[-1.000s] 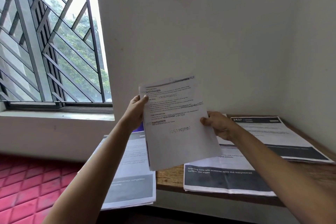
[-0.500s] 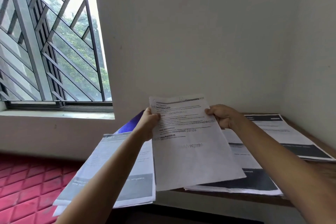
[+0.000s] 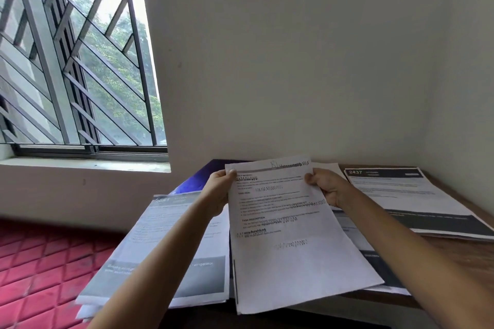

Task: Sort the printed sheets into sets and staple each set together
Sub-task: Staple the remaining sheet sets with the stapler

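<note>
Gripping the sheaf of printed sheets [image 3: 288, 235] by its two top corners, the left hand [image 3: 217, 192] and right hand [image 3: 327, 188] hold it tilted above the table [image 3: 467, 251], near its front edge. A grey-banded stack [image 3: 171, 243] overhangs the table's left edge; the stack headed 2437 [image 3: 401, 195] lies toward the far right corner.
</note>
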Tool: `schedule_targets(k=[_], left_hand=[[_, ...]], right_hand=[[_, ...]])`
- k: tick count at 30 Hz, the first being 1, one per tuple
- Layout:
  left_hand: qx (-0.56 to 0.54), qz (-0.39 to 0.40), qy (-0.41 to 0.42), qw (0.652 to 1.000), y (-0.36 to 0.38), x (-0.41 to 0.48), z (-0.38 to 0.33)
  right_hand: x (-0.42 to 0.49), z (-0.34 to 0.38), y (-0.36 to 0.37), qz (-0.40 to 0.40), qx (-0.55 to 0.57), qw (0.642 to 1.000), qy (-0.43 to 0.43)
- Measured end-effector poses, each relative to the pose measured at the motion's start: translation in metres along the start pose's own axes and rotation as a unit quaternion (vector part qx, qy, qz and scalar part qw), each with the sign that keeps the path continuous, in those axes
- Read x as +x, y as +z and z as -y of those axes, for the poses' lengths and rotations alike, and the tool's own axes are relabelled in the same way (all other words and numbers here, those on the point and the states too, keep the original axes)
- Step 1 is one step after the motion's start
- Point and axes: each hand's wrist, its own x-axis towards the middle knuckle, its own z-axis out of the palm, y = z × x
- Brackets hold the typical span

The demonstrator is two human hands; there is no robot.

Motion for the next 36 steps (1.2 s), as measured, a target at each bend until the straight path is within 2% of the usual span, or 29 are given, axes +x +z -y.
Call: schedule_targets(k=[8, 15, 23, 36], left_hand=[[0.000, -0.063, 0.061, 0.996, -0.002, 0.018, 0.013], [-0.048, -0.052, 0.104, 0.992, 0.001, 0.018, 0.031], [-0.077, -0.040, 0.106, 0.991, 0.001, 0.024, 0.041], [-0.111, -0.073, 0.084, 0.988, 0.004, 0.031, 0.046]], right_hand=[[0.006, -0.018, 0.000, -0.001, 0.020, 1.000, -0.022], [0.011, -0.025, -0.002, -0.021, -0.001, 0.999, -0.026], [0.015, -0.032, -0.003, -0.038, 0.004, 0.999, -0.012], [0.007, -0.026, 0.000, -0.050, -0.024, 0.998, -0.022]])
